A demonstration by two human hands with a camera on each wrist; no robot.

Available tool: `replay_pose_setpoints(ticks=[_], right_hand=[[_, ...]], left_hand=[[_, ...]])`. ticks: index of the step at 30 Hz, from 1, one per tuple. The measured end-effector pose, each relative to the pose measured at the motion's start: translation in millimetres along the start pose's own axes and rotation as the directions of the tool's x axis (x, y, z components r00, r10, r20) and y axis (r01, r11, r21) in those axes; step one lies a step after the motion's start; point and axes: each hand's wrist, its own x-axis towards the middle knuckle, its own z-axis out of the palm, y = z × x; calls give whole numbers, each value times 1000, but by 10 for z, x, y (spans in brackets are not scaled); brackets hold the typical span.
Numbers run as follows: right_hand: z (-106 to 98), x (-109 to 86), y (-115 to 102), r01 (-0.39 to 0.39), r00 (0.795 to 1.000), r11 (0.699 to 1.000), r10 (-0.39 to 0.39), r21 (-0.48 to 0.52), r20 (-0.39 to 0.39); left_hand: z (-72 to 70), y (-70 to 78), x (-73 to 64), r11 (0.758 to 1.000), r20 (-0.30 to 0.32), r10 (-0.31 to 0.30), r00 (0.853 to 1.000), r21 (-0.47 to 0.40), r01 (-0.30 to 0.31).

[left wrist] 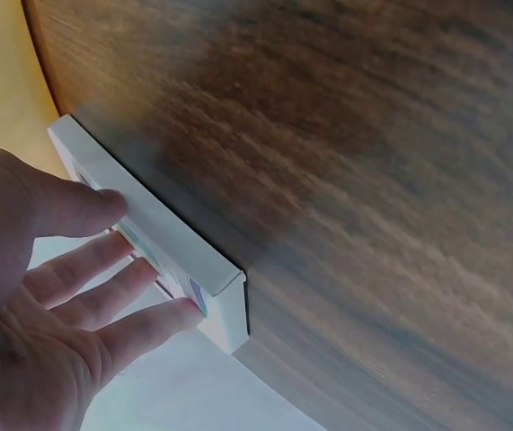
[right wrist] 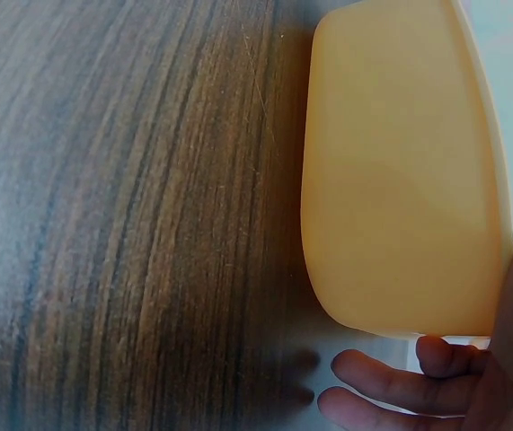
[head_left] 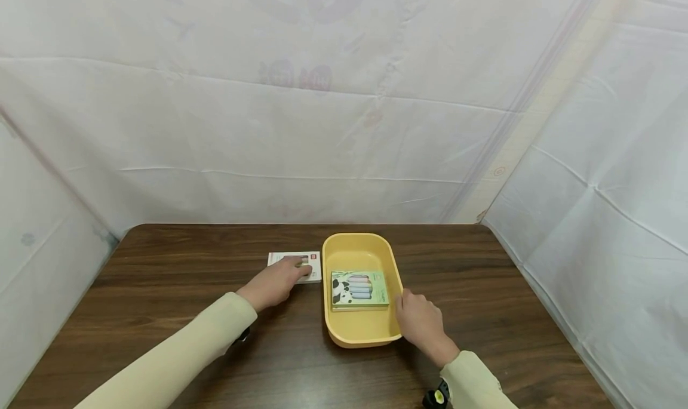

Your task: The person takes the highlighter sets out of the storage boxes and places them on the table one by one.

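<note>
Improvised, cloth-screened workspace, probably indoors, though whatever lies beyond is hidden. Creased white sheeting (head_left: 333,137) with faint, washed-out prints (head_left: 316,78) walls off the back and both sides of a dark wood-grain table (head_left: 457,265) with rounded far corners, its back edge up against the sheeting.

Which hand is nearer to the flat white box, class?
Left: the left hand touches the flat white box; the right hand is across the yellow tub, at its right rim.
</note>
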Motion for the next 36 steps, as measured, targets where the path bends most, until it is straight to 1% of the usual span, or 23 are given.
replay_pose_setpoints(ticks=[5, 15, 20, 28, 36], right_hand=[[-3, -1, -1, 1, 1000, 1000, -1, 4, 4], [1, 7, 4, -3, 1000, 1000, 3, -4, -1], [11, 11, 11, -5, 1000, 1000, 5, -1, 8], [15, 9, 15, 6, 1000, 1000, -6, 2, 2], [14, 5, 15, 11, 1000, 1000, -11, 2, -7]], left_hand=[[-15, 1, 14, 1000, 14, -13, 1000, -4, 13], [-1, -13, 60, 1000, 4, -12, 1000, 11, 11], [-1, -30, 78, 1000, 11, -20, 1000, 15, 20], [0, -51, 93, 1000, 26, -30, 999, 8, 30], [-8, -40, 92, 999, 24, -40, 999, 6, 40]])
